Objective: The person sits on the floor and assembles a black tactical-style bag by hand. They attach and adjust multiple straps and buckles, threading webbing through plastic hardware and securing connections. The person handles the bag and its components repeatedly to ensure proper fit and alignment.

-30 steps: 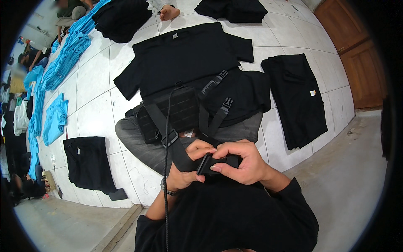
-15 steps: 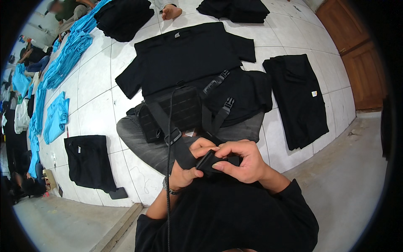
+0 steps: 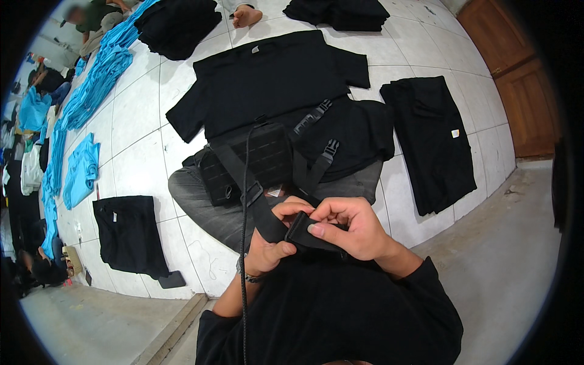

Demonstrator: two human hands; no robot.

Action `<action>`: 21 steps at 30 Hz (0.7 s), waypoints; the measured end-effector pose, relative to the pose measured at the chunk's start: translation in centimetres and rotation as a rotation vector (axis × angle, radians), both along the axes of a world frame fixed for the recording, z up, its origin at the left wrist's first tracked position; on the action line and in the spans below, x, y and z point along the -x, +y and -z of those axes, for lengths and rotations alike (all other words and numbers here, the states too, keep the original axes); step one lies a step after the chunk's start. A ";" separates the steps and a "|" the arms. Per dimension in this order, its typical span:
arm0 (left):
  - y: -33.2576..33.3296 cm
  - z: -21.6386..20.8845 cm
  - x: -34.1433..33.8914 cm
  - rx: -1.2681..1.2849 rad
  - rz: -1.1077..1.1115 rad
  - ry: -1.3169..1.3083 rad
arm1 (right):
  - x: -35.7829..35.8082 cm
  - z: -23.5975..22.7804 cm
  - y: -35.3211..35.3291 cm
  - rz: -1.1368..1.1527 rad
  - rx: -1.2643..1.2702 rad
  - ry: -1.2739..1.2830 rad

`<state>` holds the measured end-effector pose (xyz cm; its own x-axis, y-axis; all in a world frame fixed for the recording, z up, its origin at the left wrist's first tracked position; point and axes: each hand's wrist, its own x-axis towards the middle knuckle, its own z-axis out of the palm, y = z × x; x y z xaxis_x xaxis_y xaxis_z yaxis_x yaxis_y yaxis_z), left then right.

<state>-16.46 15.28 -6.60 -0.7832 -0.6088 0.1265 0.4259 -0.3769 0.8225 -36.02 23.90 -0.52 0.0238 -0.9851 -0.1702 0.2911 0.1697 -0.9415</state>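
My left hand is closed on a wide black webbing strap, its thumb against a dark slider buckle. My right hand pinches the strap's flat end on the other side of that buckle, thumb on top. The fingertips of both hands nearly meet there. From the left hand the strap runs up to a black pouch with rows of webbing, resting on my lap. Two side-release buckle pieces on straps, an upper one and a lower one, lie to the pouch's right. A black cord hangs past my left wrist.
A black T-shirt is spread before my crossed legs. Folded black garments lie right and left; black piles stand farther off. Blue garments line the left. A wooden door is at right. Other people sit far left.
My right thumb and fingers have shifted slightly on the strap, whose end now shows flatter and wider beside the buckle. The left hand has barely moved.
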 end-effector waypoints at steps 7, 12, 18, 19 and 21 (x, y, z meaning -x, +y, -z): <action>0.3 -0.1 -0.3 0.072 -0.050 -0.056 | 0.1 -0.3 0.0 0.016 -0.114 -0.081; 0.5 -0.3 0.0 -0.046 -0.043 0.005 | -0.3 0.0 -0.2 0.024 -0.143 -0.220; 0.7 0.0 0.5 -0.103 -0.067 0.005 | 0.0 0.0 -0.2 0.024 -0.139 -0.267; 0.7 0.0 0.5 -0.119 -0.071 0.008 | 0.0 0.0 -0.2 0.024 -0.144 -0.267; 0.7 0.0 0.5 -0.158 -0.049 0.024 | 0.0 0.1 -0.2 0.017 -0.159 -0.270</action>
<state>-16.99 16.01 -6.60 -0.7497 -0.6602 0.0445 0.4656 -0.4786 0.7444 -36.05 23.72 -0.60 0.0724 -0.9475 -0.3116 0.5309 0.3011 -0.7922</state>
